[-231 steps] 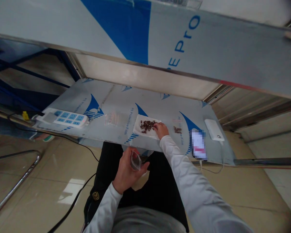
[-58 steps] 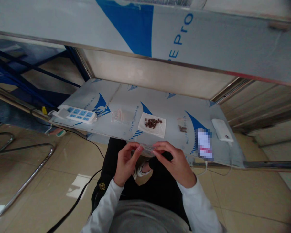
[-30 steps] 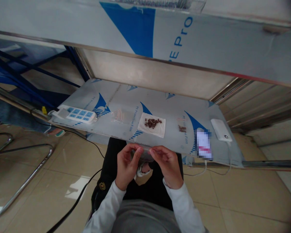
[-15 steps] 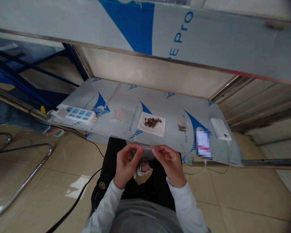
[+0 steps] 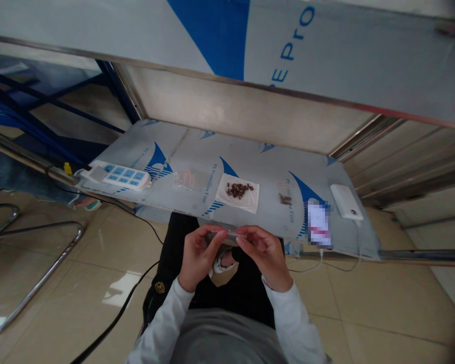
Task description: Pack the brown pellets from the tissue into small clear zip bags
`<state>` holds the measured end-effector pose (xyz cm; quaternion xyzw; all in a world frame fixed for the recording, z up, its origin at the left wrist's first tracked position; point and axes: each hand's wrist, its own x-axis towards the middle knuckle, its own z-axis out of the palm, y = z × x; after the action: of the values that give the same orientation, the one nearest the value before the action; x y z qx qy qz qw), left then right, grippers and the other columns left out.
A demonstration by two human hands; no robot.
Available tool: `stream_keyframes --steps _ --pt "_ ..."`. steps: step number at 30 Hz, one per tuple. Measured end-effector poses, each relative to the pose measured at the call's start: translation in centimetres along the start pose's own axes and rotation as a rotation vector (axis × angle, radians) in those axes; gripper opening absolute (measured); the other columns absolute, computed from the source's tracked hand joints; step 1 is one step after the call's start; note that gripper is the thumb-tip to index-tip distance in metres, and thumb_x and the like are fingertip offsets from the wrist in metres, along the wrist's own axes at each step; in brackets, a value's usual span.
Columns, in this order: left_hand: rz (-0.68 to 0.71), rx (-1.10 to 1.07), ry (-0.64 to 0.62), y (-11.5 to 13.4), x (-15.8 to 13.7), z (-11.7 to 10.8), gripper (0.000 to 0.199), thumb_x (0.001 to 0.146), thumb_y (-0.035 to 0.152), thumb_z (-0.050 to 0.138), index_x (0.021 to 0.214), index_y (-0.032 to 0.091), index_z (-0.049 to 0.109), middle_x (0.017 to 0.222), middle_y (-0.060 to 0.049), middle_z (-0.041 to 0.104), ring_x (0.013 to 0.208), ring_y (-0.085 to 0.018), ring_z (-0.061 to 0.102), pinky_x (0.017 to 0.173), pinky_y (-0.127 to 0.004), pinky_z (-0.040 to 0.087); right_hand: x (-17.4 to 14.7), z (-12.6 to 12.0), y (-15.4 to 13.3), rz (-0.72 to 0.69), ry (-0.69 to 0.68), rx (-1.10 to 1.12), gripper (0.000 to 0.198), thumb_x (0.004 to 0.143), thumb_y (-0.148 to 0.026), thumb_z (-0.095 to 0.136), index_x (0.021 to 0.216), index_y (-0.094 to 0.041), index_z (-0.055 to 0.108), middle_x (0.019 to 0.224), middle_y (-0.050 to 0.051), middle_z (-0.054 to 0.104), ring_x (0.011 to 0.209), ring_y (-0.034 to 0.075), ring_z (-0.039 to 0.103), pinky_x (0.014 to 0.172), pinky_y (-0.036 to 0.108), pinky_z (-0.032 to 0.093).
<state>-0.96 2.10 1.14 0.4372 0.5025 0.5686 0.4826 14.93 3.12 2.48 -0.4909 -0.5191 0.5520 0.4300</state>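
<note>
My left hand [image 5: 200, 254] and my right hand [image 5: 266, 254] are over my lap, in front of the shelf edge. Between them they pinch a small clear plastic bag [image 5: 230, 233], thumbs and fingertips at its two ends. Just beyond lies a white sheet [image 5: 252, 203] bearing a heap of small dark brown capsule-like pieces [image 5: 238, 190]. Several clear bags with reddish lines [image 5: 185, 179] rest to the left of the sheet. On its right lies another clear bag with brown pieces inside [image 5: 285, 198].
A white power strip [image 5: 127, 176] lies on the left of the film-covered shelf [image 5: 227, 146]. At the right are a phone [image 5: 318, 225] with a blurred screen and a white power bank [image 5: 345, 201], with cables. An upper panel [image 5: 345, 60] overhangs the back.
The plastic bag has tipped, so its face shows less and its edge more. Both hands keep their pinch and have hardly moved. The view has shifted slightly.
</note>
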Motion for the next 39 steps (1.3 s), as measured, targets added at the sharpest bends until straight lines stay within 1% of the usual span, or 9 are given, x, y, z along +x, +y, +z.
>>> stream_keyframes --steps 5,9,11,17,22,28,33,37,39 --pt "0.002 0.006 -0.011 0.0 0.0 -0.1 0.013 0.077 0.027 0.068 0.078 0.014 0.068 0.073 -0.003 0.069 0.069 -0.013 0.061 0.066 -0.022 0.048 -0.1 0.3 -0.4 -0.025 0.006 -0.028 0.016 0.079 -0.034 0.067 0.079 -0.018 0.067 0.075 0.002 0.066 0.071 0.014 0.058 0.066 0.025 0.048" --pt "-0.032 0.016 -0.110 0.3 0.1 -0.2 0.017 0.076 0.029 0.069 0.083 0.013 0.069 0.080 -0.007 0.072 0.075 -0.017 0.065 0.070 -0.025 0.051 -0.1 0.4 -0.8 -0.063 0.007 -0.070 0.016 0.079 -0.034 0.066 0.078 -0.019 0.067 0.074 0.002 0.064 0.071 0.015 0.058 0.063 0.025 0.049" --pt "-0.043 0.033 -0.148 0.3 0.2 -0.2 0.017 0.077 0.030 0.069 0.081 0.014 0.071 0.079 -0.008 0.073 0.073 -0.017 0.066 0.068 -0.026 0.052 -0.1 0.4 -0.7 -0.052 -0.007 -0.087 0.017 0.079 -0.036 0.065 0.078 -0.019 0.068 0.075 0.003 0.065 0.072 0.016 0.059 0.062 0.025 0.050" --pt "0.021 0.079 -0.105 0.1 0.1 0.0 0.013 0.076 0.028 0.069 0.076 0.014 0.071 0.073 -0.006 0.071 0.070 -0.016 0.064 0.068 -0.026 0.051 0.0 0.2 -0.1 0.002 -0.018 -0.042 0.018 0.079 -0.036 0.066 0.084 -0.019 0.067 0.080 0.004 0.067 0.074 0.016 0.060 0.068 0.027 0.050" --pt "-0.056 0.057 -0.102 0.1 0.0 0.0 0.017 0.074 0.030 0.070 0.075 0.014 0.070 0.072 -0.007 0.071 0.065 -0.016 0.064 0.061 -0.025 0.051 -0.2 0.0 -0.1 -0.052 0.031 -0.085 0.017 0.080 -0.035 0.065 0.078 -0.018 0.066 0.074 0.003 0.064 0.072 0.015 0.058 0.069 0.027 0.049" --pt "-0.091 0.064 -0.130 0.7 0.2 0.1 0.017 0.072 0.030 0.072 0.075 0.013 0.070 0.072 -0.006 0.072 0.064 -0.015 0.064 0.060 -0.023 0.051 -0.3 0.1 0.1 -0.012 -0.018 -0.054 0.019 0.080 -0.037 0.065 0.078 -0.019 0.067 0.075 0.002 0.064 0.072 0.015 0.058 0.061 0.024 0.049" --pt "-0.098 0.070 -0.162 0.8 0.0 0.3 0.020 0.073 0.032 0.071 0.075 0.013 0.070 0.066 -0.006 0.071 0.056 -0.014 0.063 0.054 -0.023 0.050 -0.3 0.3 0.5 -0.001 -0.033 -0.015 0.021 0.076 -0.037 0.070 0.089 -0.020 0.069 0.082 0.003 0.066 0.074 0.016 0.060 0.068 0.026 0.050" --pt "-0.095 0.048 -0.156 0.3 0.1 0.0 0.021 0.074 0.034 0.069 0.079 0.013 0.071 0.076 -0.009 0.073 0.068 -0.018 0.066 0.063 -0.026 0.054 0.0 0.4 0.6 -0.037 0.025 0.012 0.019 0.077 -0.038 0.068 0.076 -0.019 0.068 0.077 0.002 0.065 0.073 0.016 0.060 0.066 0.026 0.049" --pt "-0.076 0.063 -0.131 0.0 0.2 -0.1 0.020 0.074 0.033 0.070 0.079 0.013 0.071 0.077 -0.008 0.073 0.071 -0.018 0.066 0.066 -0.027 0.053 0.1 0.3 0.5 -0.038 0.060 0.021 0.019 0.078 -0.037 0.067 0.074 -0.019 0.066 0.074 0.001 0.063 0.071 0.014 0.058 0.066 0.025 0.048"
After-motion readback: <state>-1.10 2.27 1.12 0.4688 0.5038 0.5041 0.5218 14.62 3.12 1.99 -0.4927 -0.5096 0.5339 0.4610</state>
